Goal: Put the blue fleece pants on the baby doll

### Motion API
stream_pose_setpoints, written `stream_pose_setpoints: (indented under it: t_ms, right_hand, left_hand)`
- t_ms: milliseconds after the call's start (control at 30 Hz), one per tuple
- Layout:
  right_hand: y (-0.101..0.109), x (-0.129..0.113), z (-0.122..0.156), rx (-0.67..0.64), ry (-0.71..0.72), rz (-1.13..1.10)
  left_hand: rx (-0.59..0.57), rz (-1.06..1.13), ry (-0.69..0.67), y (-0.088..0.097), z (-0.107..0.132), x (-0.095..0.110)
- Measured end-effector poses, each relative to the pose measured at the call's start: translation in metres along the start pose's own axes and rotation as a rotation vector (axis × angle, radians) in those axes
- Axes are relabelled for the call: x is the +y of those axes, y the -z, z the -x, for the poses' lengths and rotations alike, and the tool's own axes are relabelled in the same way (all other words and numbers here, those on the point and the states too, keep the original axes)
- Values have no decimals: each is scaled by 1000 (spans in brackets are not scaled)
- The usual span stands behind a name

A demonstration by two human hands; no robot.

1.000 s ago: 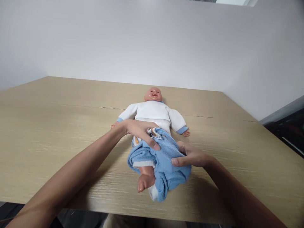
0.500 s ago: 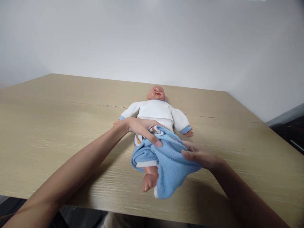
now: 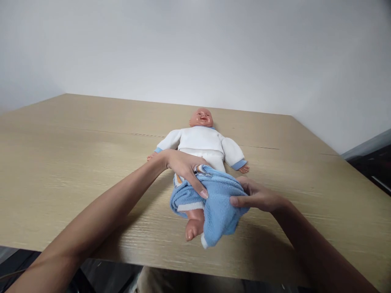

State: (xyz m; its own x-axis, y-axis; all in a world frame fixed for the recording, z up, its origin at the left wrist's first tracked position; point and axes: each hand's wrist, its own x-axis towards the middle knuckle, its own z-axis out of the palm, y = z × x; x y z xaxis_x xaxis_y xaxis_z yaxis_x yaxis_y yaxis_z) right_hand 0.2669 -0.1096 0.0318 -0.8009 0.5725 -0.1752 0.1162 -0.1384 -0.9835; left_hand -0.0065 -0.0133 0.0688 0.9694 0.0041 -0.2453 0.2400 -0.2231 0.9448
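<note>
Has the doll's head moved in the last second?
No. Judged against the table's far edge, the doll's head is in about the same place.

An indoor room of unclear kind: a wide wood-grain table (image 3: 76, 162) stands before a plain pale wall (image 3: 183, 53).

1 doll (image 3: 203, 118) lies face-up on the wooden desk (image 3: 91, 162), wearing a white top (image 3: 200, 140). At the doll's hips, the person's left grip (image 3: 188, 171) holds blue trousers (image 3: 221, 211), thumb uppermost; beside the doll's legs, the right grip (image 3: 255, 196) pinches the same cloth. 1 bare foot (image 3: 194, 228) shows at the doll's near end; beyond its head stands a pale wall (image 3: 195, 53).
</note>
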Motion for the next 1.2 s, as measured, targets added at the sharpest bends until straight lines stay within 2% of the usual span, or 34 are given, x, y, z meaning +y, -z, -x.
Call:
stream_pose_setpoints:
  t_ms: [100,167,333,467,567,733,833,933,1000,1100,1167,1200]
  right_hand:
    - [-3,6,-1,171,59,-48]
    - [-3,9,-1,227,48,-63]
    - [3,10,1,170,-43,42]
    - [8,6,5,32,-56,146]
    - [8,6,6,7,-65,182]
    - [4,17,5,241,94,44]
    - [5,21,6,292,61,18]
    - [8,19,9,229,-34,56]
    - [9,16,10,108,-54,42]
    - [10,10,11,-134,-56,-9]
    - [9,8,10,-216,-37,-44]
    - [8,8,10,-217,-6,-58]
  left_hand:
    - [30,-4,-16,2,2,0]
    - [46,14,-30,2,3,-1]
    - [89,50,-65,1,2,-3]
    - [137,10,-110,-3,-1,1]
    - [141,-21,-74,-5,-2,5]
    - [67,-52,18,-5,0,7]
    - [101,-86,18,-3,1,4]
    - [119,-60,-12,-1,3,0]
    - [111,-7,-54,-1,3,-1]
    - [100,21,-89,-4,1,1]
    - [74,39,-91,-7,-2,2]
    - [55,61,-94,-9,-4,2]
